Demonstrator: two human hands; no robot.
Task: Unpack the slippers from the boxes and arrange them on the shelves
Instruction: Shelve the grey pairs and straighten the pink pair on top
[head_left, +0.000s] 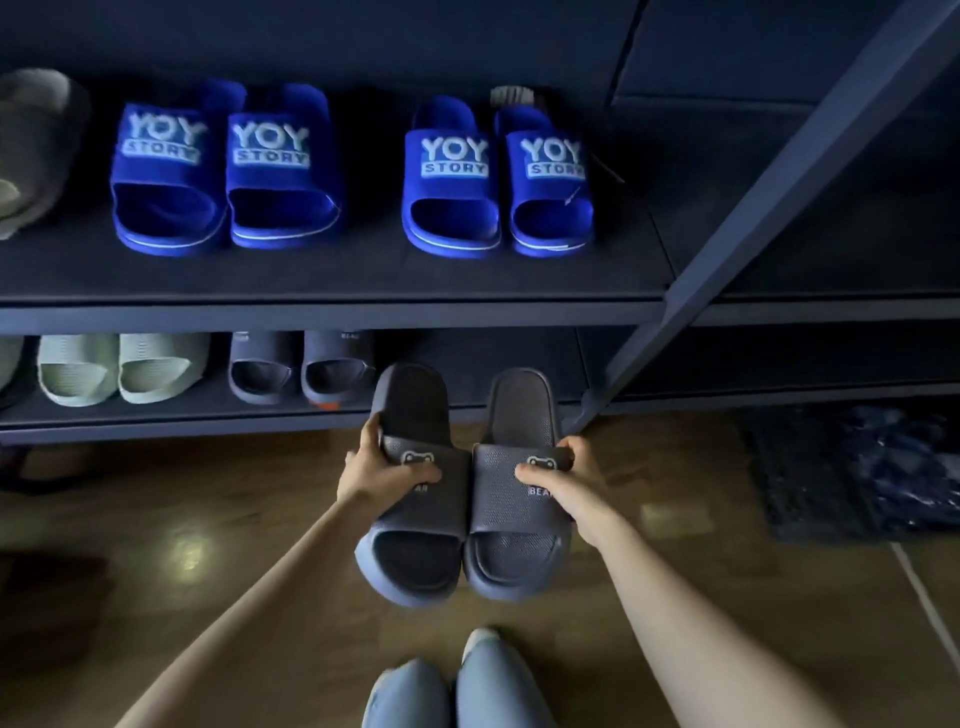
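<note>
I hold a pair of dark grey "BEAR" slippers side by side above the floor, just in front of the lower shelf (182, 421). My left hand (382, 467) grips the strap of the left slipper (415, 525). My right hand (571, 480) grips the strap of the right slipper (519, 519). Their heels point toward the shelf, toes toward me. On the lower shelf stand a matching dark grey pair (301, 371) and a pale green pair (122, 366). The upper shelf (332, 283) carries two blue "YOY STORY" pairs (223, 171) (498, 179).
A slanted dark shelf post (753, 208) runs down to the floor right of the held slippers. A grey slipper (31, 145) lies at the upper shelf's left end. A dark mat with blue wrapped bundles (878, 467) lies on the wooden floor at right. My knees (452, 691) are below.
</note>
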